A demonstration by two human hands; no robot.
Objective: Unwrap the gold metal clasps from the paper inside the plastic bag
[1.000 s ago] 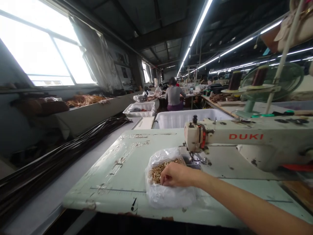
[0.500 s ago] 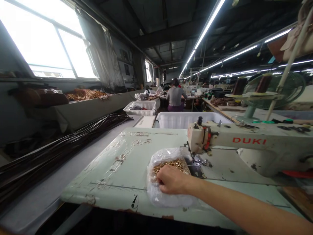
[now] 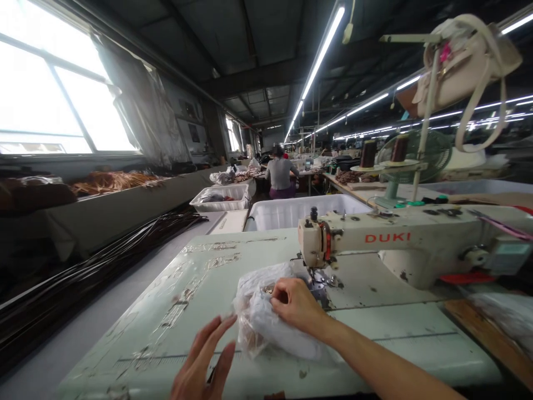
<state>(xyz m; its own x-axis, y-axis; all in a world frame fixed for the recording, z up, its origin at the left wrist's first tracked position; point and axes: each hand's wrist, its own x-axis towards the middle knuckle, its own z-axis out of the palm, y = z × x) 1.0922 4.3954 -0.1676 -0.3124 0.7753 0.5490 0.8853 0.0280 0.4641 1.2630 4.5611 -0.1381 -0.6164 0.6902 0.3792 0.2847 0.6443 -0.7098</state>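
Observation:
A white plastic bag lies on the pale green sewing table, its edge folded over so that only a little of the small gold-coloured metal hardware inside still shows. My right hand pinches the bag's edge between thumb and fingers. At the bag's left side, my left hand is raised with its fingers spread, close to the plastic and holding nothing. Just behind the bag stands the head of a sewing machine marked DUKI.
Long dark strips lie along the left. Beyond the table are a large white bin and a smaller white basket. A person sits further back. On the right are thread cones, a fan and a hanging cream handbag.
My right hand has come out of the gold hardware and now grips the bag's edge, folding it over. My left hand has entered from below. The view has turned right.

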